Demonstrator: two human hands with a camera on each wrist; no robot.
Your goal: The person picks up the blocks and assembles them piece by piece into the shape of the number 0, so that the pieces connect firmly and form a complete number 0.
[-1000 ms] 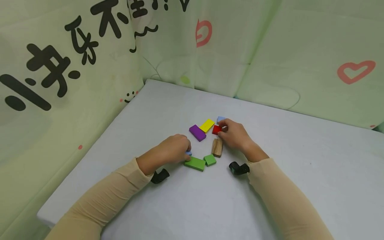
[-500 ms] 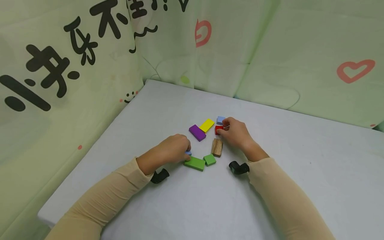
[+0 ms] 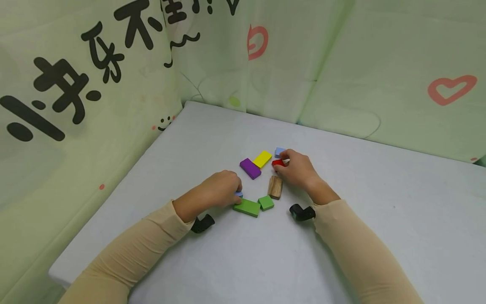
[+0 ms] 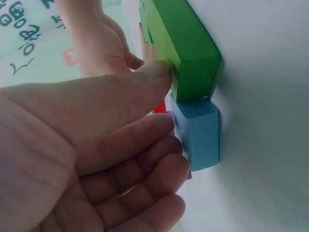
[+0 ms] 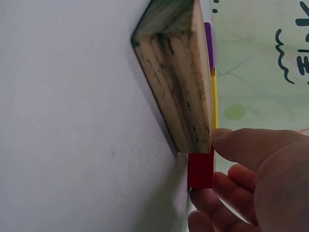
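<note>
Near the ring of toy blocks, my left hand rests its thumb on the long green block; its loosely bent fingers lie against a blue block, which the head view mostly hides. On the far side, my right hand pinches a red block between thumb and fingers. Just behind that is a light blue block, partly covered by the fingers. A brown wooden block lies between the red block and a small green block, which sits by the long green one.
A purple block and a yellow block touch on the far left of the ring. All lie on a white table. Printed light green curtains hang along its back and left edges. Black wrist cameras hang under both wrists.
My right hand has shifted the red block slightly right, away from the yellow block, and its angle has changed. The left hand and the other blocks have stayed put.
</note>
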